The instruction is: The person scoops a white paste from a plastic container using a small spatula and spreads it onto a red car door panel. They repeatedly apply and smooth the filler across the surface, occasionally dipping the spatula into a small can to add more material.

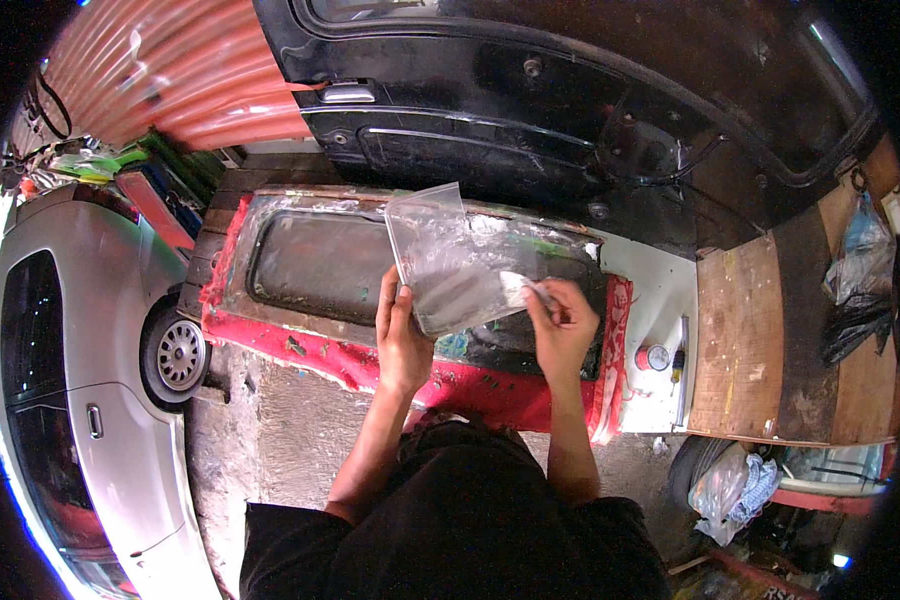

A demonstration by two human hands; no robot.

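My left hand [404, 345] grips a clear, flat plastic sheet [435, 260] by its left edge, fingers and thumb closed on it. The sheet is tilted and smeared with whitish marks. My right hand [565, 325] pinches a small pale flat piece [515, 288] beside the sheet's right side; its exact kind is too small to make out. Below both hands lies a worn vehicle panel [310, 262] with a recessed section, patched with white and green. It rests on a red cloth [340, 362] over a bench, and the sheet hides part of it.
A large black vehicle door [450, 110] stands behind the bench. To the left is a silver car [120, 440]. A small round tin [653, 358] sits on a white surface at the right, near a wooden board [738, 340]. Plastic bags [860, 250] hang far right.
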